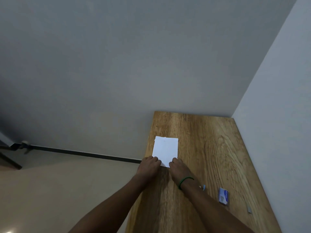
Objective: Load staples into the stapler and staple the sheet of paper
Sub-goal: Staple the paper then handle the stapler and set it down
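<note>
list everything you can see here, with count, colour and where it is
table: 1, light brown wood grain, set into the corner of the grey walls
sheet of paper: 1, white, flat on the table near its left edge
small box: 1, blue and white, on the table to the right of the right forearm
staple strip: 1, grey, on the table beyond the box, to its right and closer to the person
small blue item: 1, light blue, mostly hidden behind the right forearm, cannot identify
bracelet: 1, green beads, on the right wrist
left hand: 1, fingers on the paper's near left corner, grip unclear
right hand: 1, fingers on the paper's near right corner, grip unclear
</note>
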